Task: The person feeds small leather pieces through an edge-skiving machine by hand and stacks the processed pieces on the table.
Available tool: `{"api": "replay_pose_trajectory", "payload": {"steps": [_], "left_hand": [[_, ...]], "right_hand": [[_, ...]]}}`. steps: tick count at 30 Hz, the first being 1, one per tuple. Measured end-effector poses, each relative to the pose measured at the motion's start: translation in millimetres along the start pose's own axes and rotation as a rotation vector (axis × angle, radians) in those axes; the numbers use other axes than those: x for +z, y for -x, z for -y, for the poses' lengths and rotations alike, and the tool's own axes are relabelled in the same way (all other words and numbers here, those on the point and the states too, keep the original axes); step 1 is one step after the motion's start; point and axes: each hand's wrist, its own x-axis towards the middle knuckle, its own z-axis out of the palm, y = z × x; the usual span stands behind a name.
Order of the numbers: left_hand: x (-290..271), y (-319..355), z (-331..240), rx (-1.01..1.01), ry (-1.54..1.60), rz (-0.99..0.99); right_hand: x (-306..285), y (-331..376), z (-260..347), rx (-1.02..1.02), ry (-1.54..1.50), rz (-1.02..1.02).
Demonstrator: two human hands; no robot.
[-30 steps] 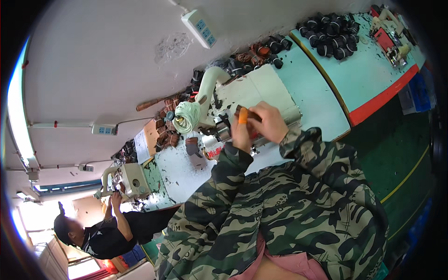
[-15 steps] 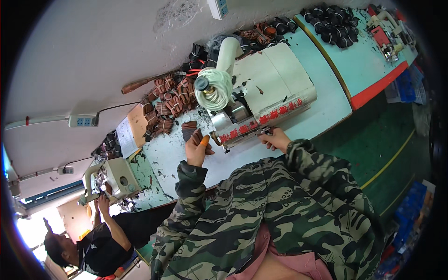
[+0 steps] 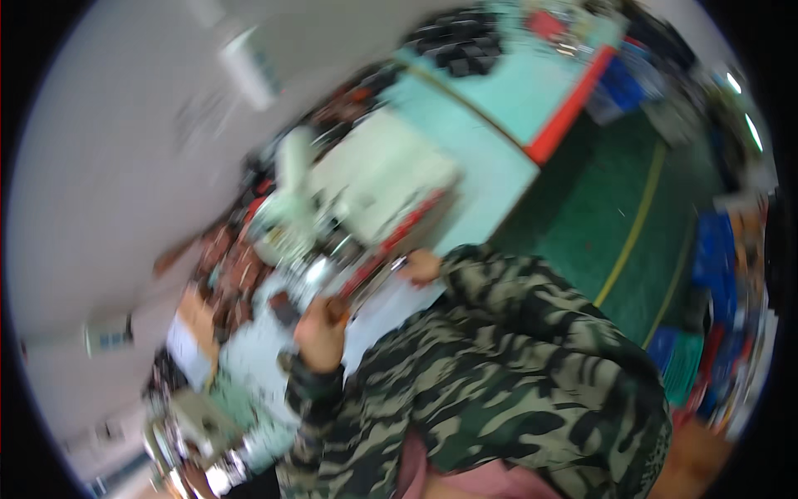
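The picture is blurred by motion. My left hand [image 3: 318,334] is raised in a fist at the front of a white sewing machine [image 3: 366,185], closed round a small orange-handled tool [image 3: 337,308]. My right hand [image 3: 421,268] rests at the machine's red front edge, next to a small shiny part [image 3: 397,264]; the blur hides its fingers. Both of my sleeves are camouflage cloth [image 3: 499,366]. Brown leather pieces [image 3: 223,274] lie heaped to the left of the machine.
The machine stands on a pale turquoise table [image 3: 490,170]. A second, red-edged table [image 3: 567,112] behind it carries a pile of dark pieces [image 3: 461,41]. A green floor with yellow lines [image 3: 619,220] lies to the right, with blue crates [image 3: 715,249] beyond.
The view has swung and blurred, and the machine now sits more to the upper left. My hands, together at the machine a second ago, stay apart, the left lower and the right at the red edge.
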Motion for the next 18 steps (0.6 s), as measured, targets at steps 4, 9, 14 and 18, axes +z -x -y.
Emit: {"api": "replay_pose_trajectory", "payload": {"steps": [4,9,14,18], "left_hand": [[25,8,-51,0.044,-0.095,0.041],[33,0,-92,-0.091,-0.26,0.211],[59,-2,-132,0.097,-0.169,0.211],[53,1,-133,0.068,0.039,0.187]], "right_hand": [[-22,46,9,-0.102,-0.075,-0.005],[-39,121,31,-0.506,0.342,-0.407],[-40,175,70,-0.898,0.064,-0.284],[-42,175,73,-0.911,-0.032,-0.293]]}}
